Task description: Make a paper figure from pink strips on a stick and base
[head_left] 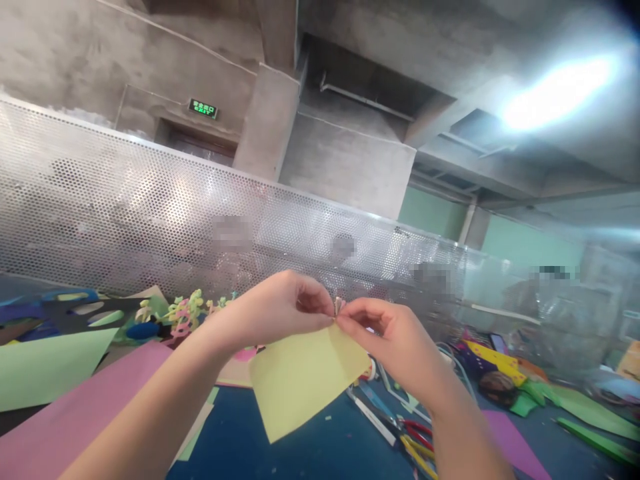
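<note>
My left hand (pixel 277 307) and my right hand (pixel 387 337) are raised above the table, fingertips almost touching. Together they pinch the top edge of a pale yellow paper sheet (pixel 300 377), which hangs down and forward from my fingers. A small pinkish, crumpled bit (pixel 339 305) shows right between the fingertips at the sheet's top edge; what it is cannot be made out.
A dark blue table (pixel 260 447) carries a pink sheet (pixel 75 413), a green sheet (pixel 45 363), paper cut-outs (pixel 183 313), scissors with red and yellow handles (pixel 415 440) and coloured scraps (pixel 500 373) at the right. A perforated metal screen (pixel 150 213) stands behind, with people beyond it.
</note>
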Demonstrator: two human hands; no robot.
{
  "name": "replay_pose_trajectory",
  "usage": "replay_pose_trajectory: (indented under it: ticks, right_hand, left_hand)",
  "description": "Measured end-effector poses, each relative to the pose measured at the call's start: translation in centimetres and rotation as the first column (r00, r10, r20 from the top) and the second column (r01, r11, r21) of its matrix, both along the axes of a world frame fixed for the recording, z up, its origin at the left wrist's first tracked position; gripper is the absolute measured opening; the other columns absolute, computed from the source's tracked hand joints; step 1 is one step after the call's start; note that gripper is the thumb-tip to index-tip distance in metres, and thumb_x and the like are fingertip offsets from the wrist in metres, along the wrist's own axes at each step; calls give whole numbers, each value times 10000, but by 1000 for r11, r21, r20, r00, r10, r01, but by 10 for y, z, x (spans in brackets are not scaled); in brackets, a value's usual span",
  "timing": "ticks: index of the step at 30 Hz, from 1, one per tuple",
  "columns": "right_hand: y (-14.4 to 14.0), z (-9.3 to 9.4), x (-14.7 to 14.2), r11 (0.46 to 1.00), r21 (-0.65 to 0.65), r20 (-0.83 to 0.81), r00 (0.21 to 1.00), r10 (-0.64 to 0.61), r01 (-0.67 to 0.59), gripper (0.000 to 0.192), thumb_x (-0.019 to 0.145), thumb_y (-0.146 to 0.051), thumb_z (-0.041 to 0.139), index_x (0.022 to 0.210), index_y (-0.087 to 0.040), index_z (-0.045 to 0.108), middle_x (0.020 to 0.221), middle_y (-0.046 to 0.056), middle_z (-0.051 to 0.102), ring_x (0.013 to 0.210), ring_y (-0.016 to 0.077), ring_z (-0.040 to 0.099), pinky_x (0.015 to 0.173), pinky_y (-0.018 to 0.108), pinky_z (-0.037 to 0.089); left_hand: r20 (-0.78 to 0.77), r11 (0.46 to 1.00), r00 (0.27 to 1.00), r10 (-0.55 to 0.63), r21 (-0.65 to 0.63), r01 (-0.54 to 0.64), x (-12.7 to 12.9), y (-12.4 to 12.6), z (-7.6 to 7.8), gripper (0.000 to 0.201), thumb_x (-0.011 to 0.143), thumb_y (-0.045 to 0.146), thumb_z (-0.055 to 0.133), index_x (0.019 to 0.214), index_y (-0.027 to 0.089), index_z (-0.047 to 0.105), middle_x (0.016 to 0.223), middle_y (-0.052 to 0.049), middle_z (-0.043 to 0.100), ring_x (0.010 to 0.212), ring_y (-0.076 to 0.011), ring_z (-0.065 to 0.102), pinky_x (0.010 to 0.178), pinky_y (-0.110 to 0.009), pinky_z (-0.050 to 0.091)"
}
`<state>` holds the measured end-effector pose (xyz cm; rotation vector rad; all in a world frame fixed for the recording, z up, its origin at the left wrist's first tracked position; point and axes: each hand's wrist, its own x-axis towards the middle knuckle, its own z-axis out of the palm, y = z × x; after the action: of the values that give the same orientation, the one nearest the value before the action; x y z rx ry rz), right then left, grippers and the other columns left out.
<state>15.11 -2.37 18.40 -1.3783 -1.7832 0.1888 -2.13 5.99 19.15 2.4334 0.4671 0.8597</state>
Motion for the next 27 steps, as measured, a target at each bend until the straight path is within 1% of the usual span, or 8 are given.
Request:
replay_pose_trajectory:
  ticks: [5,11,17,22,25,27]
  right_hand:
    - [1,0,-1,1000,-6,-14,1000,11,-11,106,779,-284,539,768,-198,601,751,16,644,698,135,577,623,256,457]
    - [8,-5,2,999,47,-32,999,25,-23,67,767,-256,554,777,-209,601,762,5,639,709,130,579,617,241,457]
    - [4,-1,1,1000,-10,-19,1000,7,-7,158,804,-326,515,787,-199,607,756,16,642,684,127,570,593,237,446]
    - [4,-3,1,1000,13,-24,1000,15,-14,123,796,-300,528,780,-199,596,754,8,629,691,122,562,609,236,440]
    - [7,-6,2,999,32,2,1000,13,-13,105,789,-292,534,775,-206,592,757,2,625,693,123,559,603,237,435]
    - [7,-6,2,1000,25,28,1000,5,-6,91,787,-279,533,778,-208,589,774,3,630,704,127,561,603,239,432]
  left_hand:
    - [-36,1000,999,19,-23,-20,1,6,-1,237,757,384,497,784,197,641,658,16,578,567,-93,479,461,-183,333]
    - [-32,999,999,16,-27,-17,3,7,-2,249,752,377,491,750,175,637,619,13,521,545,-90,432,441,-182,305]
    - [-12,999,1000,19,-34,-19,3,4,-1,249,761,385,483,761,182,627,633,19,512,557,-90,425,456,-187,303]
    - [-32,999,999,3,-49,-5,3,6,-1,222,749,366,504,754,186,634,639,19,525,562,-88,433,470,-188,314]
    - [-67,997,998,-11,-73,6,3,9,-2,223,745,372,513,746,190,643,621,19,527,544,-86,433,467,-193,315]
    - [-89,995,995,-40,-94,32,3,12,-2,217,745,367,516,756,196,649,617,19,538,539,-85,443,476,-197,324]
